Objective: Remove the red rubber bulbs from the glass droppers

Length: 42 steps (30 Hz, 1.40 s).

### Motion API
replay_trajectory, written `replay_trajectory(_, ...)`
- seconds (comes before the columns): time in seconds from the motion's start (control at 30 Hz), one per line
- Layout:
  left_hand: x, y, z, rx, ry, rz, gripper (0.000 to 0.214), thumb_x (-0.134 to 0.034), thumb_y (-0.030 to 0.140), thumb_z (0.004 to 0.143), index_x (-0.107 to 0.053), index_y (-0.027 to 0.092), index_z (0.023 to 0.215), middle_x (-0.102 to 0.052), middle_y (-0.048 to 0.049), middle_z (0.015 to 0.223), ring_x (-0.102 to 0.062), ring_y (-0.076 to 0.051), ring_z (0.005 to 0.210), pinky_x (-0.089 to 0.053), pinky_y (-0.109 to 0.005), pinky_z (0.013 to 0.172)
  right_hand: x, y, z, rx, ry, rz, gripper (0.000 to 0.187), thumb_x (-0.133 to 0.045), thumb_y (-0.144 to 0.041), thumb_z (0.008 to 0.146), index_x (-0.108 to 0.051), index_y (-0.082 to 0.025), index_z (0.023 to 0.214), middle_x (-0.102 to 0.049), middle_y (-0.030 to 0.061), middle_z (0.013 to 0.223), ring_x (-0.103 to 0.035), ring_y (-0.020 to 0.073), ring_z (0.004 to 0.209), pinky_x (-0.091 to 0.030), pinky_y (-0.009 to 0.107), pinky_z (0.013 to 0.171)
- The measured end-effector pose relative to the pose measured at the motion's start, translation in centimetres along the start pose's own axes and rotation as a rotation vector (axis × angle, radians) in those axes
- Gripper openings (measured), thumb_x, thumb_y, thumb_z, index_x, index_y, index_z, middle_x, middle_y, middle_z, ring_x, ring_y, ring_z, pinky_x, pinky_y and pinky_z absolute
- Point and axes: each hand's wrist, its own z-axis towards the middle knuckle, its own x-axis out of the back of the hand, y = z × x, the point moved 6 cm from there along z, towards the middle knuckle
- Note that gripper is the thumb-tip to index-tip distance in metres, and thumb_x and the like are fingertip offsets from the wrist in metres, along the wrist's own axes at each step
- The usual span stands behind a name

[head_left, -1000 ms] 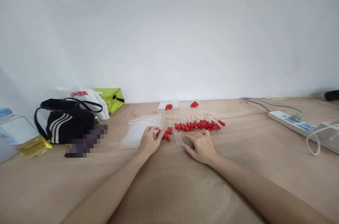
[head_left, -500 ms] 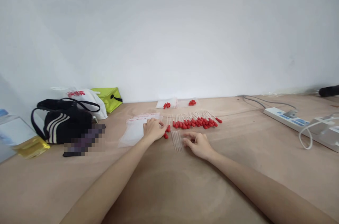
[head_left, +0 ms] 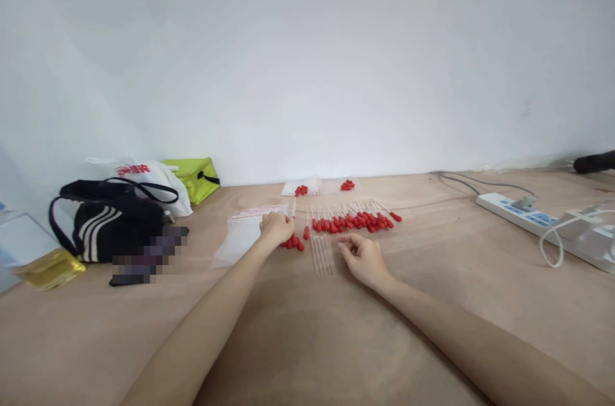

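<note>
My left hand (head_left: pixel 275 229) is closed on a dropper, a red rubber bulb with a thin clear tube (head_left: pixel 295 206) pointing away from me. Beside and partly under that hand lie several red-bulb droppers (head_left: pixel 294 242); one more dropper (head_left: pixel 306 233) lies just to the right. Loosely curled, my right hand (head_left: pixel 364 259) rests on the table with thumb and index finger apart and nothing visible between them. Its fingertips are near a row of clear thin tubes (head_left: pixel 321 255). Beyond it spreads a row of many red-bulb droppers (head_left: pixel 355 220), bulbs towards me.
Clear zip bags (head_left: pixel 240 236) lie left of my left hand. Two bags with red bulbs (head_left: pixel 301 190) lie by the wall. A black bag (head_left: pixel 120 227), a lime-green bag (head_left: pixel 195 178) and a yellow packet (head_left: pixel 50 268) stand left; a power strip (head_left: pixel 533 220) lies right.
My left hand has shifted slightly left, and a dropper now shows in its fingers. More red bulbs are uncovered beneath it. The right hand has drawn slightly right from the clear tubes.
</note>
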Motion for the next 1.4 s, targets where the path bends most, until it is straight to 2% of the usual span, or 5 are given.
replay_trajectory(0.27, -0.8, 1.4, -6.8, -0.599, 0.115, -0.278, 0.016, -0.036, 0.024, 0.086, -0.051, 0.018, 0.084, -0.060, -0.0025, 0.077, -0.055, -0.015, 0.074, -0.043, -0.028, 0.070, 1.6, -2.0, -0.9, 0.322, 0.208, -0.072, 0.062, -0.052, -0.042, 0.074, -0.034, -0.019, 0.129, -0.048, 0.0124, 0.108, -0.051, 0.0194, 0.086, -0.045, 0.031, 0.064)
replay_trajectory(0.43, -1.4, 2.0, -8.8, -0.827, 0.266, -0.316, 0.013, -0.040, 0.023, 0.085, -0.051, 0.017, 0.081, -0.057, -0.0036, 0.076, -0.053, -0.015, 0.072, -0.043, -0.028, 0.067, 1.4, -3.7, -1.5, 0.614, 0.215, -0.383, 0.040, -0.051, -0.039, 0.079, -0.050, -0.029, 0.118, -0.051, 0.0080, 0.114, -0.043, 0.0227, 0.106, -0.030, 0.041, 0.087)
replay_trajectory(0.57, -1.0, 2.4, -9.3, -0.865, 0.319, -0.267, 0.014, -0.041, 0.026, 0.086, -0.051, 0.017, 0.081, -0.059, -0.0040, 0.077, -0.052, -0.016, 0.074, -0.042, -0.031, 0.069, 1.5, -4.2, -1.6, 0.645, 0.236, -0.481, 0.020, -0.048, -0.036, 0.083, -0.063, -0.032, 0.095, -0.061, 0.0027, 0.100, -0.047, 0.0193, 0.098, -0.020, 0.043, 0.090)
replay_trajectory(0.8, -0.8, 2.7, -9.7, -0.907, 0.336, -0.186, 0.019, -0.044, 0.030, 0.085, -0.058, 0.019, 0.095, -0.062, -0.0049, 0.086, -0.053, -0.017, 0.083, -0.040, -0.034, 0.077, 0.4, -4.1, -1.7, 0.665, 0.037, -0.508, 0.024, -0.041, -0.029, 0.086, -0.065, -0.027, 0.088, -0.062, -0.0006, 0.066, -0.048, 0.0125, 0.071, -0.016, 0.041, 0.091)
replay_trajectory(1.4, -0.9, 2.3, -10.1, -0.922, 0.265, -0.177, 0.023, -0.040, 0.023, 0.086, -0.058, 0.019, 0.073, -0.061, -0.0018, 0.071, -0.051, -0.016, 0.077, -0.035, -0.033, 0.076, 0.4, -4.2, -2.3, 0.737, -0.024, -0.457, 0.026, -0.041, -0.026, 0.084, -0.064, -0.022, 0.073, -0.053, -0.0015, 0.053, -0.041, 0.0109, 0.062, -0.021, 0.036, 0.082)
